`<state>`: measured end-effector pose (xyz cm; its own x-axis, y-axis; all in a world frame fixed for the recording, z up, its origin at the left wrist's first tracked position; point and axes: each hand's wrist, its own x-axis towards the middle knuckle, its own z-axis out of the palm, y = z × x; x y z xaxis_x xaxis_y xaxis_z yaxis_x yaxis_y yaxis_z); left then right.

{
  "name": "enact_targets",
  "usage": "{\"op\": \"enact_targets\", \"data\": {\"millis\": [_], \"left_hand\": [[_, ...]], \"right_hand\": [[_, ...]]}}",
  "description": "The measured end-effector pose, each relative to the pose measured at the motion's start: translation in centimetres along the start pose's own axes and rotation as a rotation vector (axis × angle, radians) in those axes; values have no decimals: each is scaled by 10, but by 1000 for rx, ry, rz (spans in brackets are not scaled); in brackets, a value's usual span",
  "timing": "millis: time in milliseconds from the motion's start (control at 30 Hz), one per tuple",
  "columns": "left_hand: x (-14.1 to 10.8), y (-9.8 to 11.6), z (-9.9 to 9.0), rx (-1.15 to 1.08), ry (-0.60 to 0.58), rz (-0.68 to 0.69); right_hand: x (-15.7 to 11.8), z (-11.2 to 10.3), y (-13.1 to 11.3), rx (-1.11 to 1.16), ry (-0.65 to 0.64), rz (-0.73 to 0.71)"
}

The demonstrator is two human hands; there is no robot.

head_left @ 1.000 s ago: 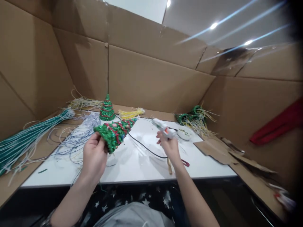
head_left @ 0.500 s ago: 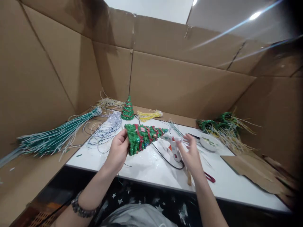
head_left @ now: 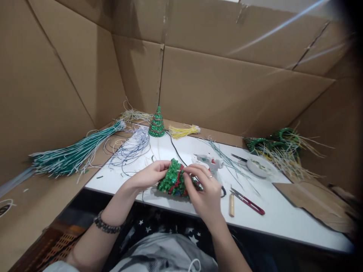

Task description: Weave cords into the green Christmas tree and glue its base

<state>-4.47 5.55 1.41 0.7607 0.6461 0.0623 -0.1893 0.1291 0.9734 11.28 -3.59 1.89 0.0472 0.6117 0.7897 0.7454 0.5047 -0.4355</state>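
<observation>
A small green beaded tree (head_left: 172, 179) with red garland lies tilted on its side above the front of the white table. My left hand (head_left: 151, 174) grips its wide end, thumb and fingers closed on the edge. Over the narrower part, the fingertips of my right hand (head_left: 202, 189) are pinched at the red garland; anything tiny between them is hidden. The white glue gun (head_left: 212, 162) rests on the table just beyond my right hand. Red-handled snips (head_left: 249, 204) and a short wooden stick (head_left: 231, 205) lie to the right.
Another green tree (head_left: 157, 122) stands at the back. Green strands (head_left: 76, 151), blue-white wires (head_left: 130, 149) and a yellow bundle (head_left: 184, 131) lie left and behind. A white bowl (head_left: 257, 168), green pieces (head_left: 283, 139) and cardboard (head_left: 312, 206) are at right. Cardboard walls (head_left: 227, 87) surround the table.
My right hand has moved away from the glue gun and onto the tree, its fingers now pinched. The tree and my left hand are closer to me, and the view has tilted down.
</observation>
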Motion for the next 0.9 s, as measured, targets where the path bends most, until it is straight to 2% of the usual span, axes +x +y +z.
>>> {"op": "enact_targets", "data": {"millis": [133, 333, 567, 733, 900], "left_hand": [[2, -2, -1, 25, -46, -18], [2, -6, -8, 36, -117, -31], [3, -7, -11, 46, -95, -20], [5, -10, -13, 42, -55, -3], [3, -7, -11, 22, -83, -3]], "right_hand": [[-1, 3, 8, -31, -29, -16], [2, 0, 11, -81, -129, -140], [6, 0, 7, -185, -221, -125], [6, 4, 5, -162, -208, -93], [3, 10, 0, -79, -123, -19]]}}
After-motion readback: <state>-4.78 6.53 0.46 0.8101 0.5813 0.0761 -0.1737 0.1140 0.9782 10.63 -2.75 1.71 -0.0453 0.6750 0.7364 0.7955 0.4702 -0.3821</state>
